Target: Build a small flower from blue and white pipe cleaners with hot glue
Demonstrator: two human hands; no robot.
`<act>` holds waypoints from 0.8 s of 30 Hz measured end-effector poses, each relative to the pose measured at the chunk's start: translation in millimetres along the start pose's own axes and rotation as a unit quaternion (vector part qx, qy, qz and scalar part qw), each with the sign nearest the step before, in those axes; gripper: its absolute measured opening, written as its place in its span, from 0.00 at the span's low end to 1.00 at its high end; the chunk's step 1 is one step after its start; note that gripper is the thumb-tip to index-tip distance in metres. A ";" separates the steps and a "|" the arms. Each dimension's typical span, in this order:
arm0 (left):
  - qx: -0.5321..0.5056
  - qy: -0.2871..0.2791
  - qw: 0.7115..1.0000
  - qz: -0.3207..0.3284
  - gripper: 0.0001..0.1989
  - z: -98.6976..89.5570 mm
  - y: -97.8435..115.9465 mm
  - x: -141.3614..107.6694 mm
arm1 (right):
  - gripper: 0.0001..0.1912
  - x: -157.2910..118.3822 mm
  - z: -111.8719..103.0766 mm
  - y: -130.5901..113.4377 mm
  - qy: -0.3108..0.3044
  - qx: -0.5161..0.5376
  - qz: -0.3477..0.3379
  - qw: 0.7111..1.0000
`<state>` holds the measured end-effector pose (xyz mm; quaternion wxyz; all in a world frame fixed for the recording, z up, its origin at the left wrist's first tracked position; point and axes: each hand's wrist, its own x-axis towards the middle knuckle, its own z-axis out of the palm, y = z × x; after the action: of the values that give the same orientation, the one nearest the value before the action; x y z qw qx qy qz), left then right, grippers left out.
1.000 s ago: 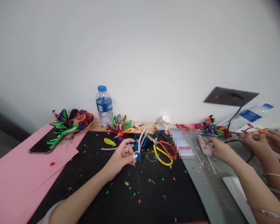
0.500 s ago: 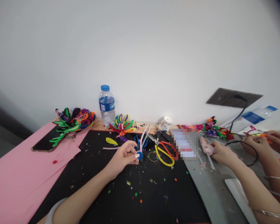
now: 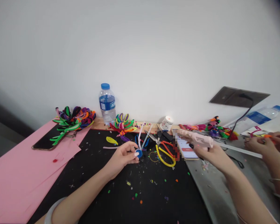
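Between the thumb and fingers of my left hand (image 3: 124,155) is a small blue coiled piece (image 3: 138,153), held over the black mat (image 3: 154,199). Two pale strips (image 3: 141,135) rise beside it. My right hand (image 3: 211,154) is wrapped round a pale pink glue gun (image 3: 197,138), raised above the phone at the mat's right edge. A long translucent glue stick (image 3: 240,149) sticks out of the gun's back, to the right. The gun's nozzle end is blurred and partly pixelated.
Yellow-and-red pliers (image 3: 164,155) and scissors (image 3: 154,138) lie behind the mat's middle. A water bottle (image 3: 107,104), paper cup (image 3: 166,123) and fuzzy colourful bundles (image 3: 76,119) line the wall. Another person's hands (image 3: 262,144) work at the far right. A phone (image 3: 188,149) lies near my right hand.
My right hand has lifted the glue gun from the grey surface and brought it left, over the phone. My left hand stays nearly in place with the blue piece.
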<state>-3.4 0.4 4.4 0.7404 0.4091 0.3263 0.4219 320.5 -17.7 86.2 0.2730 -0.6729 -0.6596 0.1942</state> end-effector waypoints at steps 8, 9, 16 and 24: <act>-0.020 0.021 1.000 0.004 0.10 -0.7 -1.7 0.6 | 0.16 14.1 71.9 -22.1 -0.222 0.310 0.015 0.924; -0.022 0.023 0.999 0.005 0.10 -0.8 -1.7 0.9 | 0.16 14.8 80.2 -22.5 -0.229 0.322 0.015 0.919; -0.030 0.006 0.999 0.007 0.12 -2.7 -2.2 2.5 | 0.20 8.6 110.3 -18.2 -0.260 0.390 0.043 0.882; -0.036 0.006 0.999 -0.014 0.09 -3.1 -2.5 1.8 | 0.19 2.6 115.9 -17.9 -0.271 0.420 0.070 0.863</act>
<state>-4.2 2.3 0.6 0.7587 0.3743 0.3214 0.4254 234.7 -2.5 7.8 0.3262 -0.4596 -0.5144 0.6464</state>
